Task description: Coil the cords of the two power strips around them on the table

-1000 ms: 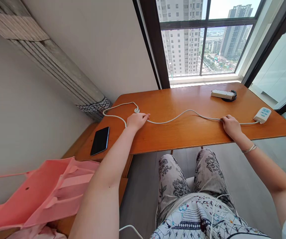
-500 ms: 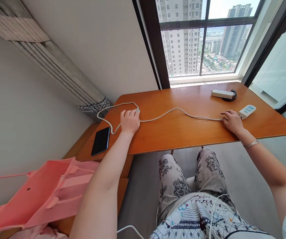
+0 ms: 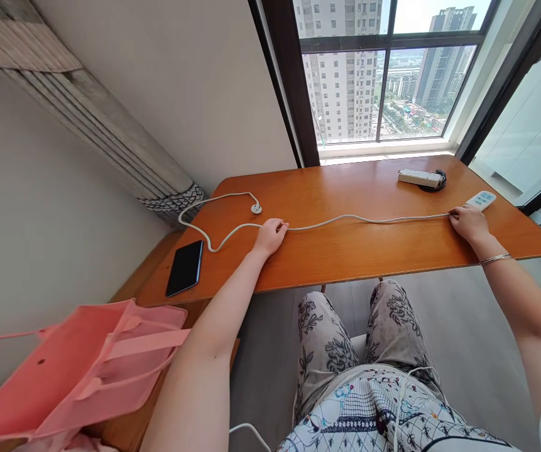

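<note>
A white power strip lies at the right of the wooden table, partly behind my right hand. The fingers of that hand are closed on the cord where it meets the strip. From there the white cord runs left in a shallow wave along the tabletop. My left hand is closed around the cord left of the middle, pressed to the table. Beyond it the cord loops back to its plug, which lies apart from both hands.
A black phone lies at the table's left end, beside a pink bag. A second white power strip with a bundled black cord rests near the window. The table's front edge is just above my knees.
My left hand has moved right along the cord, uncovering the plug. My right hand and the power strip have shifted right, and the cord between my hands is straighter.
</note>
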Demonstrator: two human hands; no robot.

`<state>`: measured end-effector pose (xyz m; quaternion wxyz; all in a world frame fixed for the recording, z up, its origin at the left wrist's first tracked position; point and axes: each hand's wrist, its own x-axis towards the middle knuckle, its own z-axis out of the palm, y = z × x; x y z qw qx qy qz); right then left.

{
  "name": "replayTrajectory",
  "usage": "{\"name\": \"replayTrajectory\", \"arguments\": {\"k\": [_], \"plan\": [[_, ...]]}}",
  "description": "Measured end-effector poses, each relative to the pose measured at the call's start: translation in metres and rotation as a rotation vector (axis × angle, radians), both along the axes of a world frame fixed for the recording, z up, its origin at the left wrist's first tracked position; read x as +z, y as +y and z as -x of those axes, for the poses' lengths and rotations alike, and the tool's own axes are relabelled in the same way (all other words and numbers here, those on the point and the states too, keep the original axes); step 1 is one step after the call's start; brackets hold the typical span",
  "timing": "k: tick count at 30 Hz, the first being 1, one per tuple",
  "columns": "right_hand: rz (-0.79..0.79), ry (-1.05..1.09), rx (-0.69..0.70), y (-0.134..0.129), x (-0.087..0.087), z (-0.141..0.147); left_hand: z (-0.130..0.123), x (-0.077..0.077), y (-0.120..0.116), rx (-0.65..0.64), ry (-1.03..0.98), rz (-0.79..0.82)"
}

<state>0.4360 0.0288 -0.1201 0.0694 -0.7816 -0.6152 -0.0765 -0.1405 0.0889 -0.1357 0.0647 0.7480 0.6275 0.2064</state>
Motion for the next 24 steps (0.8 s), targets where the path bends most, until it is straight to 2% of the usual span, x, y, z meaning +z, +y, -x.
{"name": "replayTrajectory", "arguments": {"k": [2, 4, 9, 15, 18, 24], "plan": [[0.046, 0.036, -0.109, 0.008, 0.005, -0.008, -0.001, 0.000, 0.000, -0.002, -0.021, -0.005], [0.065, 0.097, -0.158, 0.020, 0.010, -0.010, -0.004, -0.001, 0.000, 0.003, -0.023, -0.007], [-0.085, 0.109, 0.016, 0.059, 0.016, 0.008, -0.011, -0.003, -0.003, 0.012, -0.029, -0.032], [-0.042, 0.152, -0.061, 0.105, 0.015, 0.036, -0.014, -0.010, -0.011, -0.046, -0.011, -0.156], [-0.022, 0.172, -0.125, 0.124, 0.013, 0.031, -0.014, -0.013, -0.012, -0.072, -0.022, -0.213], [0.007, 0.236, -0.151, 0.148, 0.011, 0.012, -0.014, -0.017, -0.011, -0.060, -0.061, -0.243]]}}
